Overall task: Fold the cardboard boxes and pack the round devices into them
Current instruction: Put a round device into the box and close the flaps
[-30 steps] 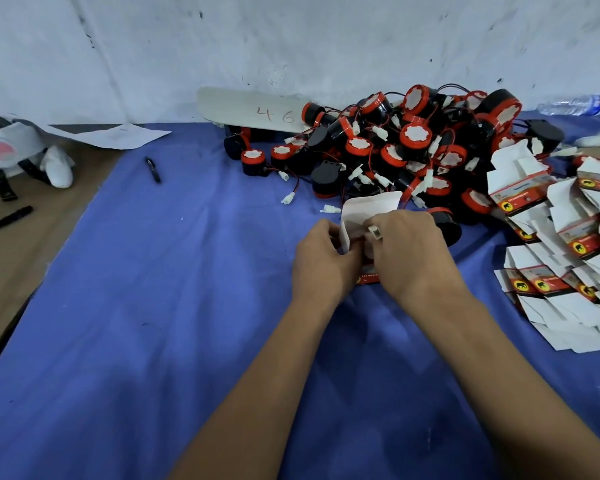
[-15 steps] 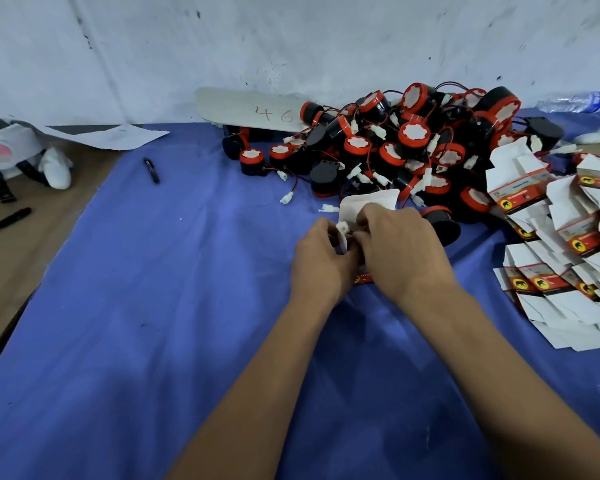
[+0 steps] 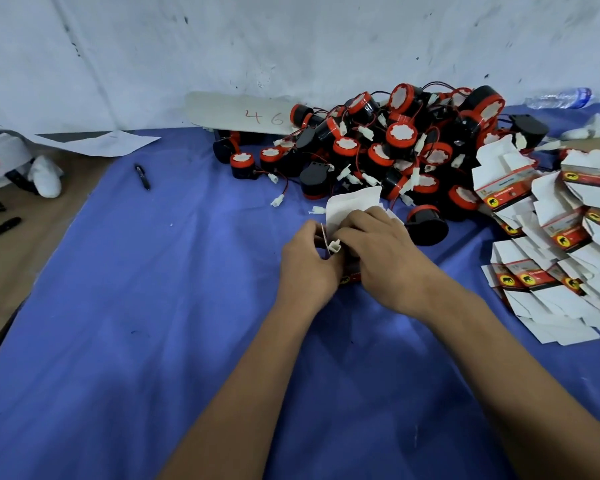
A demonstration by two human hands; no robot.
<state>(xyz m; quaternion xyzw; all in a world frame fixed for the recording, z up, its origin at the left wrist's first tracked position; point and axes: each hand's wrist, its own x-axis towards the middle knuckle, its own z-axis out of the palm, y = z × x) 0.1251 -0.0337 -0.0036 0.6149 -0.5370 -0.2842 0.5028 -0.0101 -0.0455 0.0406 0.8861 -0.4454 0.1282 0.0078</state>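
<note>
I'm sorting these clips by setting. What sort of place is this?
Probably a small packing workbench for hand assembly. A heap of red-and-black round devices lies by a stack of flat printed cartons on a blue cloth, while both hands work one carton.

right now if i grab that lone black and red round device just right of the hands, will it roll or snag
The round device lies tilted on its curved side, so it may roll on the blue cloth. It touches the pile, whose wires look tangled, so it could snag. Its own lead is hidden.
</note>
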